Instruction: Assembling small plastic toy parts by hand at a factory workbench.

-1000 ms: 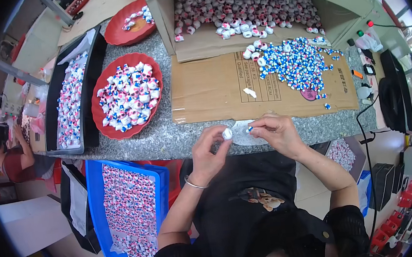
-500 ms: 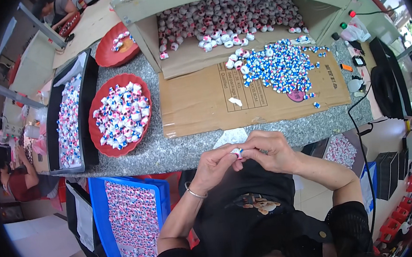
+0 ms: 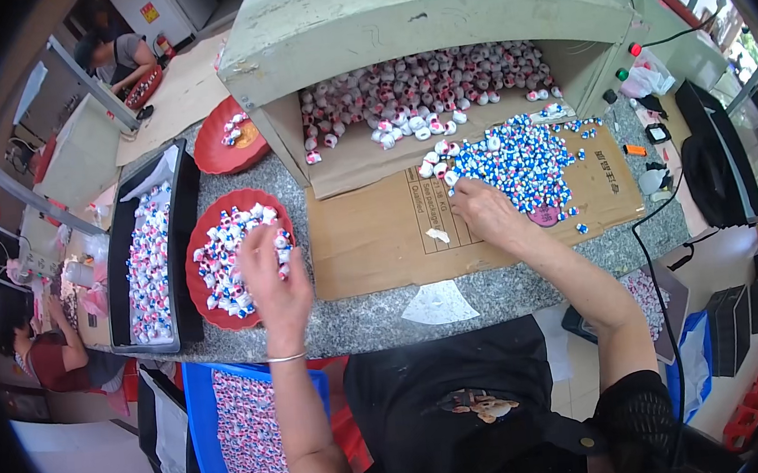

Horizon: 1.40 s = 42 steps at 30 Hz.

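My left hand point(image 3: 277, 286) is over the right side of a scalloped red bowl point(image 3: 192, 284), its fingers apart and nothing visible in them. Small white figure pieces with pink and blue parts point(image 3: 227, 268) fill that bowl. My right hand point(image 3: 490, 213) rests at the left edge of a pile of small blue-and-white pieces point(image 3: 526, 165) on a flat cardboard sheet point(image 3: 362, 247). Its fingers are bent together beside a few loose white-and-pink pieces point(image 3: 434, 167). Whatever its fingertips grip is hidden.
A pale green open-fronted box point(image 3: 423, 16) holds a heap of white-and-pink pieces. Left are a black tray point(image 3: 184, 253) of finished-looking figures and another red bowl point(image 3: 219, 156). A blue crate point(image 3: 203, 414) stands below the counter. A black cable point(image 3: 659, 293) hangs at right. Two people work at left.
My hands have parted from the small figure piece they held together near the counter edge. The left has moved up to the red bowl, the right up to the pile. The head view has shifted.
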Tool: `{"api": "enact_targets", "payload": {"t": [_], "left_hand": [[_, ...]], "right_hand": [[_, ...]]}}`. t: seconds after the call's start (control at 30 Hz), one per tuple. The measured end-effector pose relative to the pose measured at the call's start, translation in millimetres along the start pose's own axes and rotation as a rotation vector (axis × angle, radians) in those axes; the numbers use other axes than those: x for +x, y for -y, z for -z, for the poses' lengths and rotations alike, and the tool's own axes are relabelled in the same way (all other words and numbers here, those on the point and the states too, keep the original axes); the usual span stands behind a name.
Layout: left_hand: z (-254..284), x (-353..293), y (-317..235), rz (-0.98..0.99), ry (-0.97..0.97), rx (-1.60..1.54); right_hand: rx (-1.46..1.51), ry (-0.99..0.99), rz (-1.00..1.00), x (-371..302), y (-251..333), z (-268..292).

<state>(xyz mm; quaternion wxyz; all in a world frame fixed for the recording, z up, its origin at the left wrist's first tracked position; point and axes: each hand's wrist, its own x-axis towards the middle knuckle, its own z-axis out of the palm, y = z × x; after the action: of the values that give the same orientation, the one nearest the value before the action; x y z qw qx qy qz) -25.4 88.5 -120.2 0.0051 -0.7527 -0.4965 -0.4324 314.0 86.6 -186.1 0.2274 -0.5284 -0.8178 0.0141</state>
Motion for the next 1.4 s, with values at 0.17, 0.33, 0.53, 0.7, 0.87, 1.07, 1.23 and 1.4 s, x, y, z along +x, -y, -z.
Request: {"api": "enact_targets", "payload": {"t": [0.17,0.33,0.53,0.7,0.87,1.07,1.23,1.4], "left_hand": [[-102.1,19.3,-36.9,0.017,0.297,-0.368],[-187.1,42.4,-58.9,-0.186,0.321,-0.358],[-192.2,46.3,-64.1,-0.089,0.526,-0.114],[-142.2,7.9,-33.8,0.277,0.539,-0.737],[-56.2,-54.9,-36.4,0.764,0.549,-1.153],[-17.2,-103.4,-33.1,0.723,0.394,-1.239],[-6.4,-108.4,-43.5,0.730,0.356,-1.203],[-12.1,-111.9,-48.2,0.627,0.360,-1.108]], "right_hand": [[-0.037,-0.005,0.016,-17.6,24.3,7.9],[0.138,-0.067,-0.113,-70.8,31.6,21.5],[0.067,-0.027,-0.183,-75.8,28.7,29.0],[0.093,-0.014,-0.161,-77.8,16.8,21.7],[0.050,-0.036,-0.176,-73.8,22.5,34.3],[0.350,0.098,0.122,-65.8,91.5,40.2],[0.206,0.218,0.255,-56.5,109.4,32.1],[0.122,0.323,0.281,-52.4,107.2,28.4]]}}
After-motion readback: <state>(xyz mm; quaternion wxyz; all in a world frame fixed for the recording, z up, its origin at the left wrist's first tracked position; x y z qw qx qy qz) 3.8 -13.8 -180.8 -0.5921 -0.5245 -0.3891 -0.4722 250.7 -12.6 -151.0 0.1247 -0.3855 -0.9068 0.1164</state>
